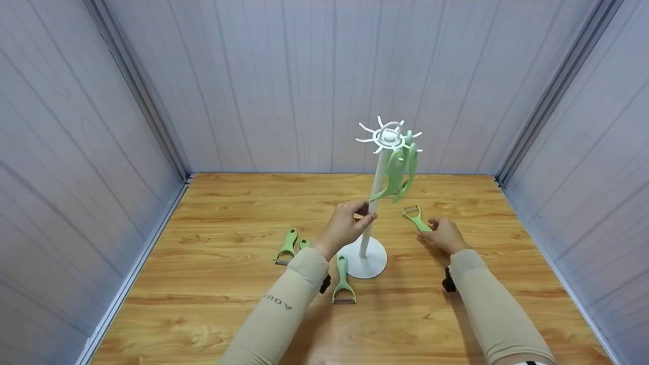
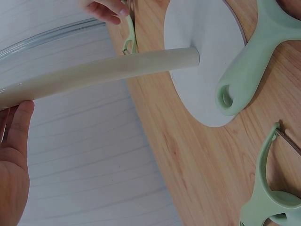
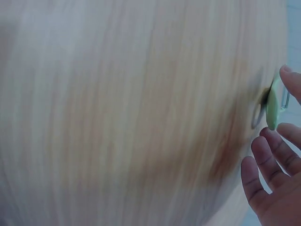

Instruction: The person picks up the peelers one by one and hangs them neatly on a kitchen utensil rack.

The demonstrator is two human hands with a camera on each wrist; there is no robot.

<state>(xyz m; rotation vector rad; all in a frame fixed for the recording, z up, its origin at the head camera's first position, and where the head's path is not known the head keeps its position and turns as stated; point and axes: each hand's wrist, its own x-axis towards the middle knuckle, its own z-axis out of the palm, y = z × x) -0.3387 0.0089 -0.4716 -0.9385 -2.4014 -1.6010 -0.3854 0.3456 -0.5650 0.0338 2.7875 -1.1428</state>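
My left hand (image 1: 347,225) holds the white pole (image 1: 379,177) of a hook stand between thumb and fingers, midway up. Green peelers (image 1: 395,172) hang from hooks on the right side of its spoked top (image 1: 389,136). To the right of the stand, my right hand (image 1: 444,234) pinches the handle end of another green peeler (image 1: 417,219), whose blade end points away from me. The right wrist view has this peeler (image 3: 273,108) at its right edge, between thumb and fingertips, with the other fingers spread loosely.
The stand's round white base (image 1: 372,261) rests on the wooden table (image 1: 213,284). One peeler (image 1: 343,279) lies in front of the base, another (image 1: 288,246) further left, and a third (image 1: 304,243) is partly hidden by my left wrist. Pale panel walls (image 1: 304,86) enclose the table.
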